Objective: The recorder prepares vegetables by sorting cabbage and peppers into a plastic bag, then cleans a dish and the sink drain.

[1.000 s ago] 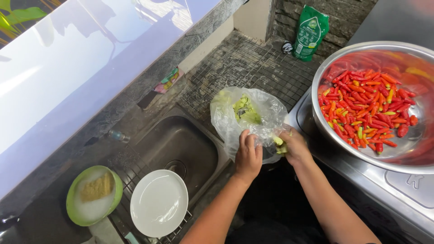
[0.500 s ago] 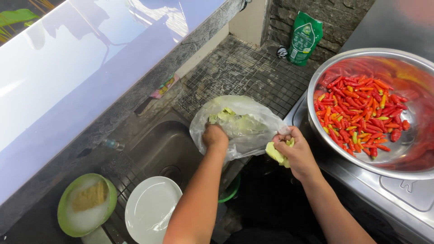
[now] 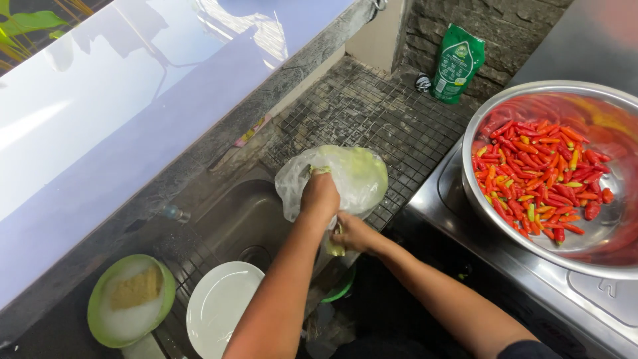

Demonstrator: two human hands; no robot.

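My left hand (image 3: pixel 320 193) grips the gathered top of a clear plastic bag (image 3: pixel 359 174) holding pale green scraps, lifted over the sink's right edge. My right hand (image 3: pixel 353 233) sits just below it, closed on a lower fold of the same bag with a yellowish green piece (image 3: pixel 335 247) at its fingers. Both hands touch the bag. A large steel bowl (image 3: pixel 601 246) full of red, orange and green chillies (image 3: pixel 541 174) stands to the right on a steel counter.
A steel sink (image 3: pixel 242 223) lies below the hands. A white plate (image 3: pixel 219 307) and a green bowl (image 3: pixel 96 302) with a sponge and foam sit at the lower left. A wire drying rack (image 3: pixel 392 123) and a green soap pouch (image 3: pixel 457 63) are behind.
My left hand shifted right and up along the bag. My right hand, which held green scraps out to the right, came in under the bag. The bag is now bunched up.
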